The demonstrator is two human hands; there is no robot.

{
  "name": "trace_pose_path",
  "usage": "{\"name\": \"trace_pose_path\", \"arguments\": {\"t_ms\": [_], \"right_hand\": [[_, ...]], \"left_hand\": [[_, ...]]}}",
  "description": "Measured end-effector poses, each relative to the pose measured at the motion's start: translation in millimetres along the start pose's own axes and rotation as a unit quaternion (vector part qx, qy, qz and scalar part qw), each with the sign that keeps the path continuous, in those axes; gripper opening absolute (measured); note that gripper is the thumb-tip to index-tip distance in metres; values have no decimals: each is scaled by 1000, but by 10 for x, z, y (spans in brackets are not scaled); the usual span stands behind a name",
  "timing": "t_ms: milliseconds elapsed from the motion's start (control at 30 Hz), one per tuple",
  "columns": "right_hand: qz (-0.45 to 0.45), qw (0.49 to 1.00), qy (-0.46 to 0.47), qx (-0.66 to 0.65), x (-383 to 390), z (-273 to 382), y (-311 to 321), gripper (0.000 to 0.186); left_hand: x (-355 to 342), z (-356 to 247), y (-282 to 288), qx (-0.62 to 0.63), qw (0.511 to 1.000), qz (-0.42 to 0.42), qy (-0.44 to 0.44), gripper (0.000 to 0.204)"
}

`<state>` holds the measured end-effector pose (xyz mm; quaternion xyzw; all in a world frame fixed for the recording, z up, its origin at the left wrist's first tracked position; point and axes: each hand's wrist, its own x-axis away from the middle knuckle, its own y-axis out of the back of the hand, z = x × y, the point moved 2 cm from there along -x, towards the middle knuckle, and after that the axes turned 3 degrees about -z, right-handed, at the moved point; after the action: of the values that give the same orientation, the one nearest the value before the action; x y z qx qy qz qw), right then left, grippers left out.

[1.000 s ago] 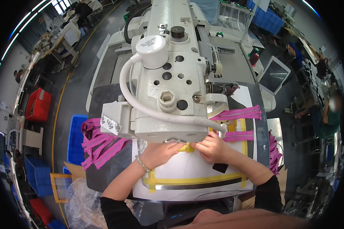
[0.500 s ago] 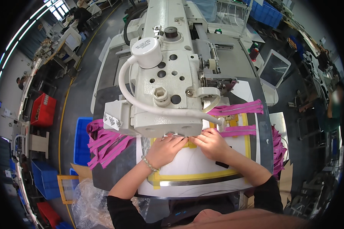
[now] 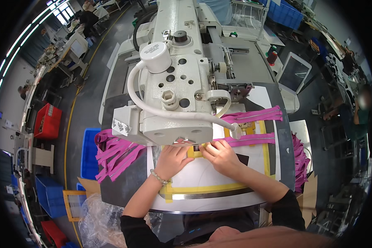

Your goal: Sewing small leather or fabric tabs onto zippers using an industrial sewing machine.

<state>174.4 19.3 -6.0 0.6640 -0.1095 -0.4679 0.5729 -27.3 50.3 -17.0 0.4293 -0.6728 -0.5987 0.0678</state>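
Observation:
My left hand (image 3: 172,162) rests on the white sheet at the front of a sewing machine head (image 3: 169,95). Its thumb stands apart beside a small yellow frame (image 3: 193,153), while its fingertips run partly under the head. My right hand (image 3: 224,158) has bent fingers pressed together at the frame's right side, by a small dark opening or piece; what they pinch, if anything, is hidden. Magenta zipper strips (image 3: 248,139) with grey teeth lie beyond my right hand. A flat black piece (image 3: 243,159) shows beside my right wrist. Yellow tape (image 3: 211,190) borders the white sheet.
A pile of magenta zippers (image 3: 118,153) lies on the table at left; more zippers (image 3: 301,161) hang at the right edge. A blue bin (image 3: 89,153), clear plastic wrap (image 3: 97,219) and a tablet-like screen (image 3: 295,71) stand around the machine. Other people are far off.
My hands have drawn slightly apart, so the yellow frame and its dark part now show between them. My right forearm has shifted down, and more of the black piece shows above it.

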Motion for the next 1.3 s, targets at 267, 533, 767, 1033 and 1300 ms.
{"name": "trace_pose_path", "arguments": {"t_ms": [267,533,767,1033,1300], "right_hand": [[-5,1000,11,-3,6,-9,-32,32],[-27,1000,10,0,16,-28,-47,30],[-38,999,10,-2,30,-28,-57,30],[-39,999,14,-17,22,-39,-70,29],[-30,999,27,-4,6,-65,-59,28]], "left_hand": [[-3,-69,79,-75,997,-2,16,43],[-30,87,76,-1,999,36,9,42],[-36,65,76,1,999,50,-9,42],[-49,13,84,-9,998,68,-5,42],[-58,-43,68,-30,997,66,-2,45]]}}
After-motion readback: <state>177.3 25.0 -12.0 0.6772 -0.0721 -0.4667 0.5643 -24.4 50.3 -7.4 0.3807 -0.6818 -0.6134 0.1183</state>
